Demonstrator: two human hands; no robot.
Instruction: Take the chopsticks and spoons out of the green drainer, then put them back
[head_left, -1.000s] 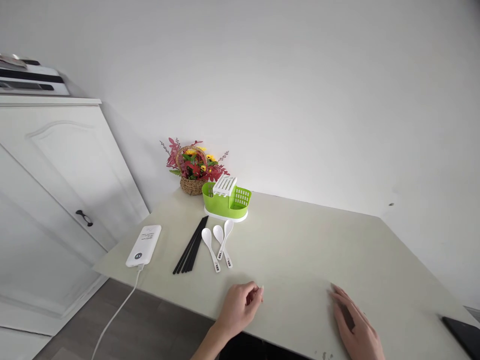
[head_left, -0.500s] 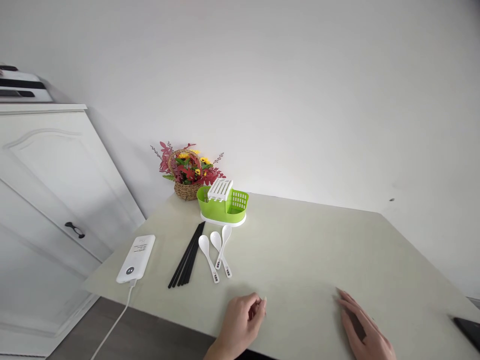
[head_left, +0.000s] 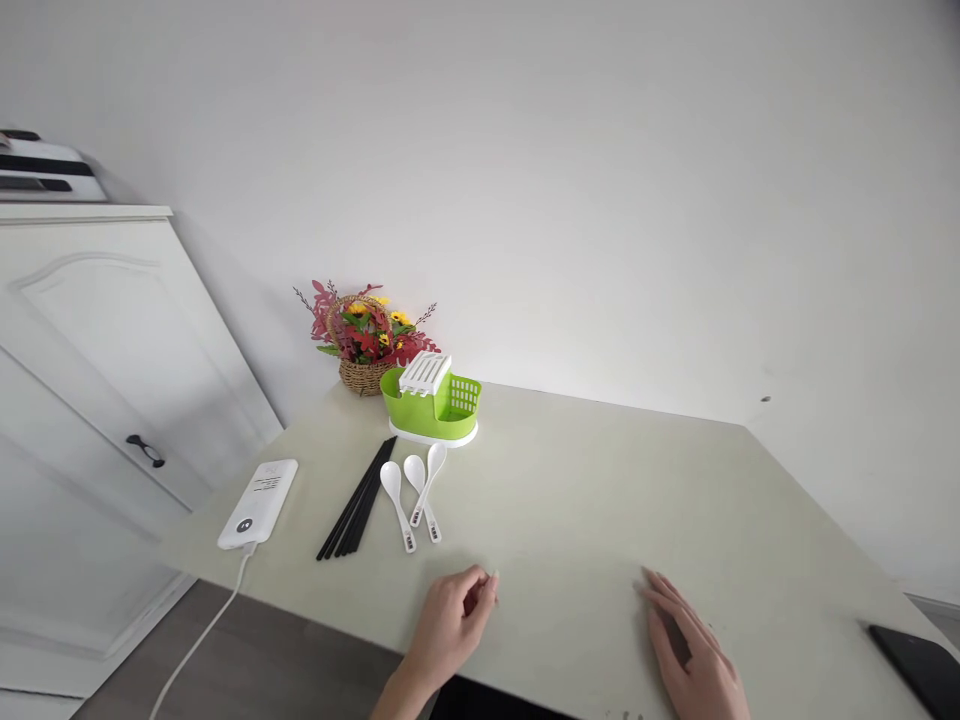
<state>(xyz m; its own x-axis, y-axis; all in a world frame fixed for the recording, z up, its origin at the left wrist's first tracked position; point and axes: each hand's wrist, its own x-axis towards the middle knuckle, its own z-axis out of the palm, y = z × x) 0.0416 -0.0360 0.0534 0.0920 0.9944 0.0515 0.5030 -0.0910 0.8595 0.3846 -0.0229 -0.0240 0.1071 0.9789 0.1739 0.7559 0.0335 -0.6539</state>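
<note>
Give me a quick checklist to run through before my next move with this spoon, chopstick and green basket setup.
1. Left hand free: ok, loosely curled, no object showing in it.
2. Right hand free: ok, fingers extended, no object showing in it.
3. White spoons lying apart: not ok, two of the three cross.
4. Black chopsticks grouped: ok, bunched together left of the spoons.
5. Green basket upright: ok, standing behind the spoons.
6. White device display readable: cannot tell, its figures are too small.
</note>
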